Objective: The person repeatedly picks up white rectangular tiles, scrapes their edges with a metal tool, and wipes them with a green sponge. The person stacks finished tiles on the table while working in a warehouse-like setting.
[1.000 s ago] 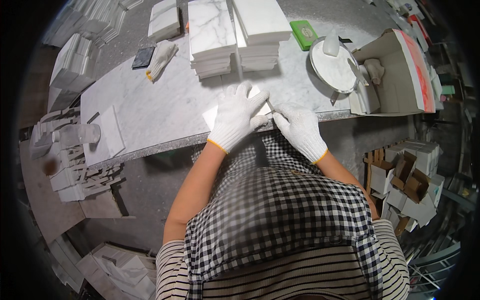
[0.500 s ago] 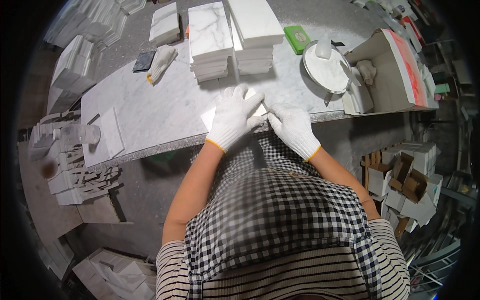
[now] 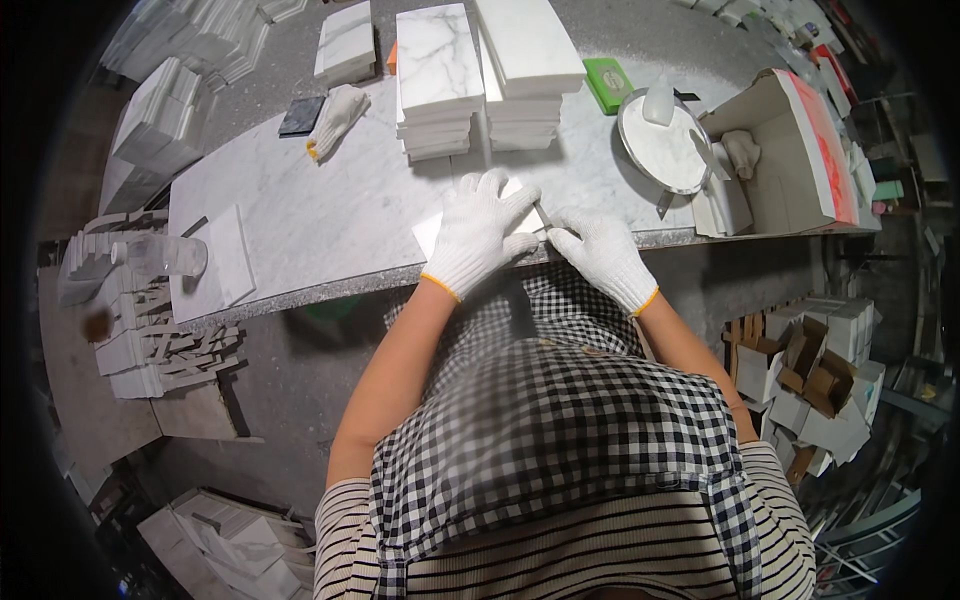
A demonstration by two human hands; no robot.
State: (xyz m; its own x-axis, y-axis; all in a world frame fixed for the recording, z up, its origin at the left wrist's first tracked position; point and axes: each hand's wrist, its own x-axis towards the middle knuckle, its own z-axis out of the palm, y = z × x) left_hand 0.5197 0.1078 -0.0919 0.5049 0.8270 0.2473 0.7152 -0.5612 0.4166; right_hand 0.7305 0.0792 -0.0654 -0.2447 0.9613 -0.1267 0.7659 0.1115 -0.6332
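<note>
In a white knit glove with a yellow cuff, my left hand (image 3: 480,228) lies with fingers spread on a white tile (image 3: 428,234) at the bench's front edge. The palm hides most of the tile. My right hand (image 3: 606,256), gloved the same way, is closed at the tile's right side. A thin grey, blade-like tool (image 3: 543,214) sticks out from its fingertips along the tile's edge; its grip is hidden. Just beyond stand two stacks of marble-patterned tiles, a left stack (image 3: 436,70) and a right stack (image 3: 528,60).
A round dish of white paste (image 3: 650,160) with a white bottle (image 3: 658,104) sits right, beside an open cardboard box (image 3: 790,150). A green box (image 3: 607,85) is behind. A loose glove (image 3: 338,120) and dark square (image 3: 301,117) lie left. A plastic cup (image 3: 180,256) stands far left.
The view has shifted slightly, so the bench appears a little farther right. My right hand has drawn back slightly from the left, showing more of the thin tool. My left hand stays on the tile.
</note>
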